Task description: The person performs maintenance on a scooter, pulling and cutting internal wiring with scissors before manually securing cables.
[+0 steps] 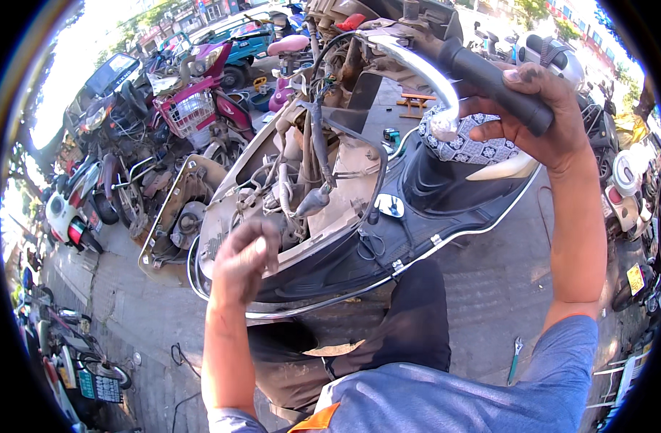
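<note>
My right hand (pixel 550 108) is wrapped round the black handlebar grip (pixel 489 83) of a partly dismantled scooter, with the thumb over the top. Beside the grip curves a silver brake lever (pixel 424 68), its round end close to my fingertips. My left hand (pixel 245 260) is raised near the edge of the scooter's opened front, fingers curled and partly blurred; whatever they may hold is hidden. Beyond it, a bundle of wires and connectors (pixel 283 177) hangs in the open front panel (pixel 352 162). A mirror (pixel 390 206) and scissors (pixel 371 245) lie on the dark footboard (pixel 323 270).
A seat with a patterned cover (pixel 460 137) stands beyond the footboard. On the paving, an adjustable wrench (pixel 516 361) lies near my right side, and a small wooden stool (pixel 415 105) stands farther off. A pink scooter with a basket (pixel 190 112) and loose scooter parts crowd the left.
</note>
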`<state>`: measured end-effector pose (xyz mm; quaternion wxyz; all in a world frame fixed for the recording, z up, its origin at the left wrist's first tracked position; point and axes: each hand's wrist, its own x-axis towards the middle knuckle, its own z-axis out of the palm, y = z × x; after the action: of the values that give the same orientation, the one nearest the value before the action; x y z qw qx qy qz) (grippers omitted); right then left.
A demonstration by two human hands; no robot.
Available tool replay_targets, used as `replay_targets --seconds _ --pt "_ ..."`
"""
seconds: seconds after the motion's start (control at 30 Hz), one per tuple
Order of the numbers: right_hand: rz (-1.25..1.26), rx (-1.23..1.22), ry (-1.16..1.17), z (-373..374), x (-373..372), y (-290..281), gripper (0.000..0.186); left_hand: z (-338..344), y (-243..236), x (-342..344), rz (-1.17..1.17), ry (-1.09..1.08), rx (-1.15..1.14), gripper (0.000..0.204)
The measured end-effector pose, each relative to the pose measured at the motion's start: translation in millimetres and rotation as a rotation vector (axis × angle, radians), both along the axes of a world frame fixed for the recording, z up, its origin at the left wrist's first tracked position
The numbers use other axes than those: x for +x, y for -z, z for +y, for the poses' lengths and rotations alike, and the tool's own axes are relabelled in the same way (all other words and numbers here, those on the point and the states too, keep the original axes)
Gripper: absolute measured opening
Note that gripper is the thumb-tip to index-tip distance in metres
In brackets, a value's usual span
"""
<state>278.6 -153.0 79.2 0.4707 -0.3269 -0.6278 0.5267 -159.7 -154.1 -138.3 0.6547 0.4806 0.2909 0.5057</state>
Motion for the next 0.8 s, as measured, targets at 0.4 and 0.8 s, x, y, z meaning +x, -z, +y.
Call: replay_targets --seconds 0.4,0.8 --pt "-0.239 0.267 0.336 32.1 -67.8 122.6 0.029 172.9 -97.0 114.9 0.261 -0.38 0.376 0.024" --pt "-0.73 0.787 0.78 124.8 -149.4 101.0 0.03 180.7 -108.0 124.5 -0.028 -0.286 0.136 0.02"
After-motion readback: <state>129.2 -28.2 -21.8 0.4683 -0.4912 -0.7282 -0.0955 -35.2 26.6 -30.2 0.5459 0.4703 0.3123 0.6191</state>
